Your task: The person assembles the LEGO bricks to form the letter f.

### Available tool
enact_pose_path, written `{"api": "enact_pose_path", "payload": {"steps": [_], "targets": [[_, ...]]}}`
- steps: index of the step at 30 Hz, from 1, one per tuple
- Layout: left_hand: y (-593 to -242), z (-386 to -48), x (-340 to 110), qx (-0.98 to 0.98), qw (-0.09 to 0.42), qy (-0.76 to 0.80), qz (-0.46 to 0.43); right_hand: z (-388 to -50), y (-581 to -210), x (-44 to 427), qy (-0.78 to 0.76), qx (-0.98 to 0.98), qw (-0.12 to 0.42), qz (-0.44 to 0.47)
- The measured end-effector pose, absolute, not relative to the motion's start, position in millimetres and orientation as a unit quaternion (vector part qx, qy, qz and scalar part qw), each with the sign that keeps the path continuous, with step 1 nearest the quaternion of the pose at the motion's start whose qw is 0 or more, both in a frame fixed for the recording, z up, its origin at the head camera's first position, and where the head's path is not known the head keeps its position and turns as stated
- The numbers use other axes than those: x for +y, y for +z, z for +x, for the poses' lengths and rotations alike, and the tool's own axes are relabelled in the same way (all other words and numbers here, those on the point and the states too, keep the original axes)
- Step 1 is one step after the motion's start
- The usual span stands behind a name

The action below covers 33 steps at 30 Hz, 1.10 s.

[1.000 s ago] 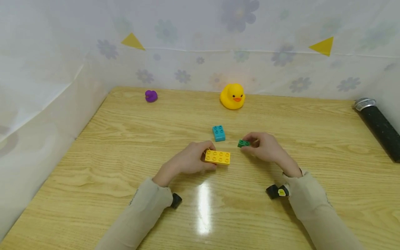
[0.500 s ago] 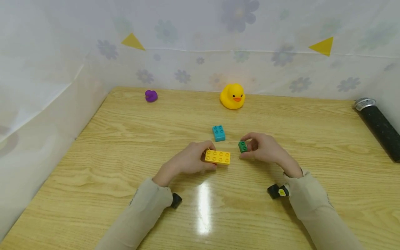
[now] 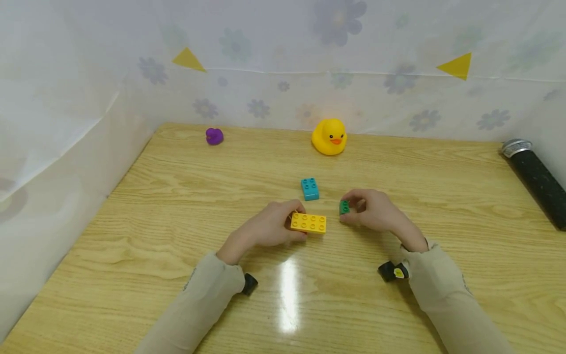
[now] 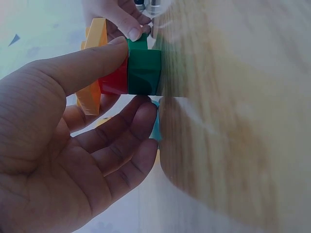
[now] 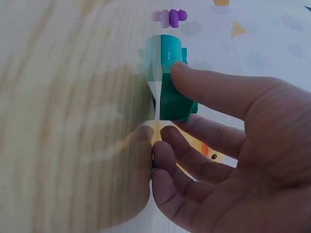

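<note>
My left hand [image 3: 275, 223] grips a yellow brick [image 3: 308, 222] by its left end, thumb on the near side and fingers on the far side. In the left wrist view a red brick [image 4: 114, 80] lies beneath the yellow one, with a green brick [image 4: 145, 73] directly below it, low over the table. My right hand [image 3: 371, 210] pinches a small two-stud green brick [image 3: 344, 207] between thumb and fingers, to the right of the yellow brick. Beyond both hands a teal brick [image 3: 310, 189] with a curved end rests on the table.
A large yellow rubber duck [image 3: 329, 137] sits at the table's back, with a small purple duck [image 3: 214, 136] to its left. Along the right side lies a black microphone [image 3: 537, 182]. A flowered white sheet [image 3: 283, 105] hangs behind the wooden table [image 3: 132, 221].
The small green brick has turned in my right fingers, from lying crosswise to pointing away from me. The left hand and the yellow brick have stayed in place.
</note>
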State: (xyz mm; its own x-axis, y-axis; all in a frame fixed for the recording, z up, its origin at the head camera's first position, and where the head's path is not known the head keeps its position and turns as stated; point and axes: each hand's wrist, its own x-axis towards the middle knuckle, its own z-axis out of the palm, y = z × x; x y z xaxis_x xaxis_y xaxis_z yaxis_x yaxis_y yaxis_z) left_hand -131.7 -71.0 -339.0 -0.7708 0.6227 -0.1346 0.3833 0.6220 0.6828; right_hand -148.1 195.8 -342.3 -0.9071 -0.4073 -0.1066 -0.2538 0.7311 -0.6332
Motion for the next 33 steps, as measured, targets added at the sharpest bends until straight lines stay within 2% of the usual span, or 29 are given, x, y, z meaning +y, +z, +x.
{"api": "enact_pose_path", "payload": {"steps": [7, 15, 22, 33], "targets": [[-340, -132, -71, 0.882, 0.178, 0.328, 0.288, -148, -342, 194, -0.357, 0.916, 0.082, -0.162], [-340, -132, -71, 0.880, 0.182, 0.333, 0.287, -144, -337, 189, -0.429, 0.887, 0.070, -0.155], [-339, -132, -72, 0.878, 0.182, 0.335, 0.290, -140, -328, 183, -0.453, 0.876, 0.076, -0.148], [-339, -132, -71, 0.878, 0.181, 0.331, 0.295, -130, -321, 168, -0.482, 0.851, 0.080, -0.193]]}}
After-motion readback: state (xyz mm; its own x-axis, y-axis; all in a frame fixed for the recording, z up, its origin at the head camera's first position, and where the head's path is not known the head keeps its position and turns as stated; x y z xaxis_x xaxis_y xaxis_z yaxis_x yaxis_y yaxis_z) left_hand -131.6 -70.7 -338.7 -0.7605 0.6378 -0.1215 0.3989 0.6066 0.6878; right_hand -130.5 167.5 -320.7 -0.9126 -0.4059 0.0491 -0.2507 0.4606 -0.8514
